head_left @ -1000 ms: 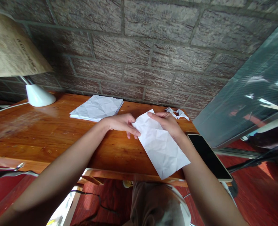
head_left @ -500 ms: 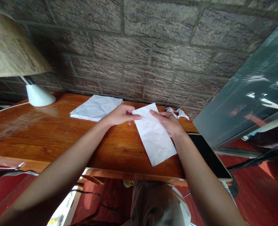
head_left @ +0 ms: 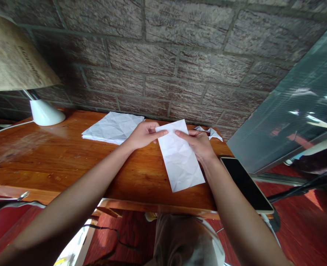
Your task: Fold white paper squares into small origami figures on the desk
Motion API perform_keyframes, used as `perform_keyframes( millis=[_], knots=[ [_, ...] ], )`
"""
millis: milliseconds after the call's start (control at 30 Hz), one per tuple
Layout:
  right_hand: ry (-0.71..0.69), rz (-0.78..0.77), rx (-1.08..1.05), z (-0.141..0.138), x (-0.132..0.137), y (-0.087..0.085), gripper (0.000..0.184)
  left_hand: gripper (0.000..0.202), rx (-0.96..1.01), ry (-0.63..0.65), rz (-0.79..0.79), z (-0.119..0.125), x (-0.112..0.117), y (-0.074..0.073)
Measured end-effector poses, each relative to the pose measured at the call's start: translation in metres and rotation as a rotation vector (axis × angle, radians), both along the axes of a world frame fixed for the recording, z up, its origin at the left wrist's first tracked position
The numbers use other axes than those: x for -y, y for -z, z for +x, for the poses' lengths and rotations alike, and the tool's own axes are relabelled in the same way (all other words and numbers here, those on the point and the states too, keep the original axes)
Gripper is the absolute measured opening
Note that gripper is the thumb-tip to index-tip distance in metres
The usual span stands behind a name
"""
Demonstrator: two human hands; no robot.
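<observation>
A creased white sheet of paper (head_left: 181, 159), a long narrow rectangle, is held above the wooden table between both hands. My left hand (head_left: 145, 135) pinches its upper left edge, thumb on the front face. From the right side, my right hand (head_left: 199, 142) grips the upper right edge, its thumb also flat on the front. The fingers behind the paper are mostly hidden. Left of my left hand lies a stack of creased white paper sheets (head_left: 113, 125). Behind my right hand sits a small folded white paper piece (head_left: 214, 133), partly covered by the hand.
A dark-screened tablet (head_left: 245, 183) lies at the right end of the wooden table (head_left: 55, 155), with a cable at its near corner. At the left stands a lamp (head_left: 45, 112) with a printed shade. A brick wall (head_left: 158, 55) rises behind, and a translucent panel (head_left: 288, 107) stands at right.
The paper has turned slightly so that it hangs straighter, its lower end shifting left. My left thumb lies a little farther over the sheet. Both hands keep their grip.
</observation>
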State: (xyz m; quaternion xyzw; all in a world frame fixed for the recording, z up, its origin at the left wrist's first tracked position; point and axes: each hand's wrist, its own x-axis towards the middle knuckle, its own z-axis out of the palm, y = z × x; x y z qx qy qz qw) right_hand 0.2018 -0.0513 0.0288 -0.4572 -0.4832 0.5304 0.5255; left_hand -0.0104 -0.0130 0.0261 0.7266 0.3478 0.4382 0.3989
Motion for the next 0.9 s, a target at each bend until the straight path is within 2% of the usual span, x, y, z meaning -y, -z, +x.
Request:
perform_keyframes(
  millis=[133, 233, 400, 600, 767, 900],
  knots=[
    [0.004, 0.048, -0.026, -0.0017, 0.0, -0.0023, 0.039, 0.046, 0.103, -0.025, -0.013, 0.0001, 0.0004, -0.0021],
    [0.06, 0.071, -0.027, -0.0016, -0.0019, -0.0026, 0.039, 0.048, 0.138, -0.014, -0.025, 0.0011, 0.0005, -0.0016],
    [0.186, 0.104, -0.032, -0.0004, -0.0057, -0.0007, 0.043, 0.047, 0.087, 0.018, -0.005, 0.0028, 0.0016, 0.0023],
    [0.229, 0.155, -0.103, -0.0031, -0.0051, -0.0023, 0.03, 0.047, 0.12, 0.0, 0.012, 0.0045, 0.0041, 0.0007],
    [0.292, 0.218, -0.043, -0.0036, -0.0046, -0.0039, 0.035, 0.05, 0.103, 0.01, -0.002, 0.0039, 0.0063, -0.0035],
    [0.286, 0.232, 0.012, -0.0033, -0.0039, -0.0047, 0.034, 0.046, 0.05, 0.072, 0.009, 0.0021, 0.0069, -0.0047]
  ],
)
